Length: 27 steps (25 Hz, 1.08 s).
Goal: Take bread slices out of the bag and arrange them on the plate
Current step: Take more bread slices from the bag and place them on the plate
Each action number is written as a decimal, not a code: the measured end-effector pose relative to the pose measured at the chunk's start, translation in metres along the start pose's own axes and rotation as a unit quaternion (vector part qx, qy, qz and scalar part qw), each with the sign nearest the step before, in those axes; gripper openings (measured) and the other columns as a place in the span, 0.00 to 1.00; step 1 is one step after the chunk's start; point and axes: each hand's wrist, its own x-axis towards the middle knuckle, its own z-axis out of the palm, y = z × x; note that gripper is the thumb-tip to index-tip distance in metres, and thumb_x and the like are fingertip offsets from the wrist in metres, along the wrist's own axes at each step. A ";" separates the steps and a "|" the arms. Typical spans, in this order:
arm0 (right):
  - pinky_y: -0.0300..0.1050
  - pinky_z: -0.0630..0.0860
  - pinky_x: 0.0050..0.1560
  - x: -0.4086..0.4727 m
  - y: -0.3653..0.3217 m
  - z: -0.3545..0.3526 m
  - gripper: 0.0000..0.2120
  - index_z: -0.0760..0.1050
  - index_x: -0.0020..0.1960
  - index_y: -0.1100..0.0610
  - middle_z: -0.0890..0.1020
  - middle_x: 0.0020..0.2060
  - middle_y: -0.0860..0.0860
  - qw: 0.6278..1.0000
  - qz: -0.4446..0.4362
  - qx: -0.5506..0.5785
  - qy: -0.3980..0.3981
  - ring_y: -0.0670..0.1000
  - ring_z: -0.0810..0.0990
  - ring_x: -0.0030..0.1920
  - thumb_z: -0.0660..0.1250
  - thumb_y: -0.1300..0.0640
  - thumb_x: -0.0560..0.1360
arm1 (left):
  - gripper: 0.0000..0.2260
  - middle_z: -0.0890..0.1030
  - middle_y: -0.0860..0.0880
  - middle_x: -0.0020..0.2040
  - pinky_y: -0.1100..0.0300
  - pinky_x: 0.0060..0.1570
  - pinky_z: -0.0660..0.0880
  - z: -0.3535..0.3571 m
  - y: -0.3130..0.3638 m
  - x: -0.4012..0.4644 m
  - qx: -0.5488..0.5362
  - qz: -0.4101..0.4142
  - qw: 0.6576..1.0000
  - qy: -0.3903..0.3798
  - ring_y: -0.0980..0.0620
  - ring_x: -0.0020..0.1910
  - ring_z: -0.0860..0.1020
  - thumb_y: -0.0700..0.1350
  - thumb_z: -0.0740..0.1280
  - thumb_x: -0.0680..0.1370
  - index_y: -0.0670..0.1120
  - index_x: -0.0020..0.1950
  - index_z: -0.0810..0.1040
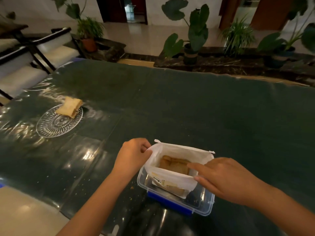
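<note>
Bread slices (173, 165) sit inside the bag (172, 178), near table's (187, 108) front edge. Left hand (132, 155) pinches the rim; right hand (225, 180) reaches in, fingers loose, probably gripping nothing. Soft, crushable stuff, so lift by the crust edges.

A dark green glossy table (187, 103) fills the view. At six o'clock sits a clear plastic container (207, 204) with blue clips. Potted plants (196, 36) line the floor at twelve o'clock. White-cushioned chairs (51, 48) stand at ten o'clock.

Potted plants (192, 40), pale tiled floor (144, 38)
</note>
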 end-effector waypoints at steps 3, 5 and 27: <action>0.46 0.76 0.43 0.014 -0.007 -0.006 0.16 0.64 0.64 0.46 0.83 0.47 0.49 0.999 0.045 -0.020 -0.006 0.50 0.80 0.44 0.48 0.48 0.78 | 0.05 0.82 0.53 0.34 0.61 0.34 0.78 0.002 0.000 -0.008 -0.024 0.005 1.000 0.005 0.56 0.35 0.80 0.41 0.69 0.71 0.51 0.38 0.81; 0.47 0.78 0.45 0.039 -0.015 -0.005 0.14 0.69 0.62 0.47 0.82 0.48 0.50 0.997 0.073 0.004 -0.038 0.50 0.80 0.45 0.55 0.52 0.77 | 0.04 0.83 0.52 0.35 0.61 0.35 0.78 0.002 0.001 -0.010 -0.031 0.021 0.999 0.000 0.56 0.35 0.80 0.41 0.69 0.71 0.50 0.39 0.81; 0.50 0.66 0.63 0.132 -0.007 0.120 0.22 0.66 0.64 0.54 0.74 0.61 0.54 0.906 0.417 0.027 -0.061 0.55 0.72 0.61 0.63 0.46 0.74 | 0.02 0.83 0.49 0.36 0.59 0.39 0.80 0.012 -0.004 -0.006 -0.042 0.041 0.997 -0.049 0.54 0.35 0.80 0.41 0.69 0.73 0.47 0.41 0.81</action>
